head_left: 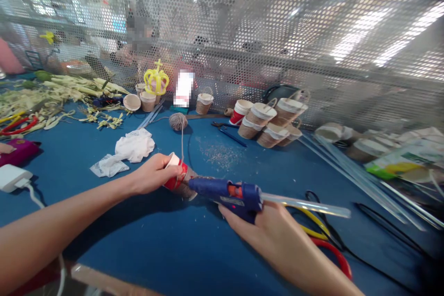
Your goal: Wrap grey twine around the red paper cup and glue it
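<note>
My left hand is closed round a red and white paper cup, tilted on its side above the blue table. Twine covers part of the cup, and a strand rises from it toward a grey-brown ball of twine. In my right hand is a blue hot glue gun, gripped by its handle. Its nozzle points left and meets the twine-covered part of the cup; whether it touches cannot be made out. A clear glue stick sticks out of the gun's back.
Several twine-wrapped cups are stacked at the back right. Crumpled white tissue lies left of the cup. Scissors and a black cord lie beside my right arm. Long glue sticks lie rightward. Perforated metal mesh stands behind the table.
</note>
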Motion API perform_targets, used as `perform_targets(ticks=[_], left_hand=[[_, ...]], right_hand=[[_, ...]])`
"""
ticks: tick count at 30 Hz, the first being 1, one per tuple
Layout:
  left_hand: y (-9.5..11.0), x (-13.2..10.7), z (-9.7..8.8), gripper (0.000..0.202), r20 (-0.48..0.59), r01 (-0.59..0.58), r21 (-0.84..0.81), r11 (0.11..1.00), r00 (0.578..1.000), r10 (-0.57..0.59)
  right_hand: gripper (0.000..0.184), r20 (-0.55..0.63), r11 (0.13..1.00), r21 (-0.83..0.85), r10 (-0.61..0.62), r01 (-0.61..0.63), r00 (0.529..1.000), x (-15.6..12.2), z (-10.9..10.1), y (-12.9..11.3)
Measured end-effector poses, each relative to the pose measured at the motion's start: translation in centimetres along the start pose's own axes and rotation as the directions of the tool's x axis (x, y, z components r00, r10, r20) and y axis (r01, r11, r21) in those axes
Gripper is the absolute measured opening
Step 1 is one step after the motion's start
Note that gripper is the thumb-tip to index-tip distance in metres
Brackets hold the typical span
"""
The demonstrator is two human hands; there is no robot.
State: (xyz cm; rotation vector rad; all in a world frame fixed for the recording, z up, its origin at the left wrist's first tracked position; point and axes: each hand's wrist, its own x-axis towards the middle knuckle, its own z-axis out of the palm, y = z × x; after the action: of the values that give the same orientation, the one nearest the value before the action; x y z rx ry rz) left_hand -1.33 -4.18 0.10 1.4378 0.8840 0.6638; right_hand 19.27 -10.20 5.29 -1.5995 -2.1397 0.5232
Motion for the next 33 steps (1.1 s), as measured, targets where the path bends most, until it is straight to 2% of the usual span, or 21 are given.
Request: perform_targets(ticks=[3, 10, 15, 20, 23, 28, 31, 33], left_hand=[[-0.1, 0.0, 0.0, 0.026, -0.002, 0.004, -0.036, 0.999, 1.000, -0.004], [0.3, 0.0, 0.1, 0.022, -0.095, 0.036, -0.004, 0.999, 0.995, -0.036], [0.4, 0.1, 0.4, 0.023, -0.109, 0.040, -0.035, 0.999, 0.993, -0.044], [0.4, 0.1, 0.4, 0.022, -0.128, 0.066, -0.035, 0.997, 0.989, -0.070], [0.3, 0.1, 0.3, 0.022, -0.121, 0.064, -0.011, 0.998, 0.991, -0.065], [0.1, -0.1, 0.4, 0.023, -0.173, 0.055, 0.090, 0.994, 0.984, -0.039], [0.1, -0.2, 0.4, 0.025, -0.138, 0.023, 0.122, 0.992, 0.990, -0.006], [0.1, -0.3, 0.4, 0.027, -0.115, -0.011, 0.156, 0.988, 0.993, 0.029]], right_hand=[[0.014, 0.031, 0.999, -0.046, -0.007, 0.008, 0.999, -0.2, 0.4, 0.5], [0.011, 0.062, 0.994, -0.051, -0.097, 0.100, 0.993, -0.6, 0.9, 1.0], [0.010, 0.153, 0.999, -0.012, -0.048, 0.050, 0.987, -0.8, 1.2, 0.9], [0.011, 0.068, 0.997, -0.025, -0.077, 0.079, 0.995, -0.4, 0.8, 0.8], [0.012, 0.014, 1.000, -0.005, -0.028, 0.029, 0.999, 0.3, 0.1, 0.2], [0.013, -0.014, 0.994, 0.104, 0.041, -0.039, 0.999, 0.9, -0.6, -0.5], [0.014, 0.000, 0.982, 0.158, 0.109, -0.107, 0.994, 1.0, -0.5, 0.1], [0.021, 0.037, 0.964, 0.190, 0.185, -0.188, 0.982, 1.3, -0.5, 0.8]])
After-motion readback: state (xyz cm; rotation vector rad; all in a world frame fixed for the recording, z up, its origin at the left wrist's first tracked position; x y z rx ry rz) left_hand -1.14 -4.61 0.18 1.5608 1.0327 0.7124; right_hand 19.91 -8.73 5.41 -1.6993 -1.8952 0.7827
